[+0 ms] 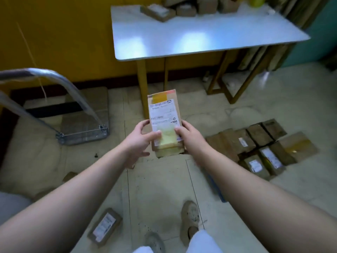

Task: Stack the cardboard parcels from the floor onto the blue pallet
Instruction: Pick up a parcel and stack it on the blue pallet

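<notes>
Down at the bottom edge, two pale shoes [189, 221] stand on the tiled floor [160, 189], with white trouser legs cut off by the frame. Just left of them lies a small labelled parcel [104, 227], flat on the tiles. A scrap of cardboard [70, 176] sits further left, too blurred to read.

Both bare forearms reach forward. Under the right one peeks a blue strip [221, 195], mostly hidden; I can't tell what it belongs to.

Now the action: the left grip [138, 141] and right grip [189, 137] clamp the near end of the held parcel [164, 114], thumbs on its top face and fingers wrapped round the sides. It's up in the air over the floor, label up, long side pointing away. The label's print is unreadable.

Off to the right, a cluster of parcels [255, 143] is packed side by side, low down; what's beneath them isn't clear. To the left is a hand cart [83, 121], its wrapped handle [54, 79] smeared by blur.

Beyond stands the table [200, 37], its top glaring with reflections. More boxes [158, 12] sit at its far edge, cropped by the frame.
</notes>
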`<state>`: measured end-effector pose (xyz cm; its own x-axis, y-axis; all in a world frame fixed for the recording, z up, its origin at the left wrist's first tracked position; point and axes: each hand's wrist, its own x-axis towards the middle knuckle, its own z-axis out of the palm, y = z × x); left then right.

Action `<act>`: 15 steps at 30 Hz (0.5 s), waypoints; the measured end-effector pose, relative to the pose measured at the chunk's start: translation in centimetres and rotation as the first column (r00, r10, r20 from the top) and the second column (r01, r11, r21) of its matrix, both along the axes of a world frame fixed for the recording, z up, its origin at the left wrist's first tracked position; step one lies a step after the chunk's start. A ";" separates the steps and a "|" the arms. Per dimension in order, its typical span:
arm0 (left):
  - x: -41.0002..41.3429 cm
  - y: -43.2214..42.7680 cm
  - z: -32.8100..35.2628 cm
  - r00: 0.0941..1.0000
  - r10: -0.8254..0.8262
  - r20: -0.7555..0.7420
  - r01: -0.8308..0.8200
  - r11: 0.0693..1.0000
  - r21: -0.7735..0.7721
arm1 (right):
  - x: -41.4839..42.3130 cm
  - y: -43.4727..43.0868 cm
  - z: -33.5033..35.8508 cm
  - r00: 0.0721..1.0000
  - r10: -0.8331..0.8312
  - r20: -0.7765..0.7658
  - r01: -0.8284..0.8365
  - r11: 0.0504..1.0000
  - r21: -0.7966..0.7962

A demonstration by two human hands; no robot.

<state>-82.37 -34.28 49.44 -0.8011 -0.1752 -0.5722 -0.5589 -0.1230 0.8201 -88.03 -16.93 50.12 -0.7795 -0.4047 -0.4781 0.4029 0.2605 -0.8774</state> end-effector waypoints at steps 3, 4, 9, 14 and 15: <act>0.6 3.2 4.2 0.996 -0.089 -0.025 0.091 0.988 0.123 | 1.5 3.2 3.8 0.998 -0.055 -0.024 0.054 0.996 -0.072; 0.6 4.6 5.4 0.994 -0.093 -0.062 0.101 0.986 0.131 | 1.8 4.6 4.9 0.996 -0.076 -0.046 0.072 0.995 -0.071; -0.3 12.8 10.2 0.974 -0.159 -0.161 0.162 0.987 0.007 | 2.3 13.6 9.8 0.972 -0.072 -0.225 0.094 0.992 0.089; -2.0 24.1 12.9 0.943 -0.254 -0.216 0.252 0.967 -0.037 | 2.4 25.4 13.0 0.925 -0.084 -0.371 0.149 0.977 0.150; -2.3 26.6 13.1 0.937 -0.270 -0.219 0.269 0.962 -0.037 | 2.4 27.9 13.3 0.918 -0.089 -0.386 0.164 0.972 0.167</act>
<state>-84.71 -7.68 62.54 -0.9247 0.0616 -0.3756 -0.3755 0.0129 0.9267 -85.62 11.00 63.43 -0.9545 -0.2205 -0.2006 0.0967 0.4075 -0.9081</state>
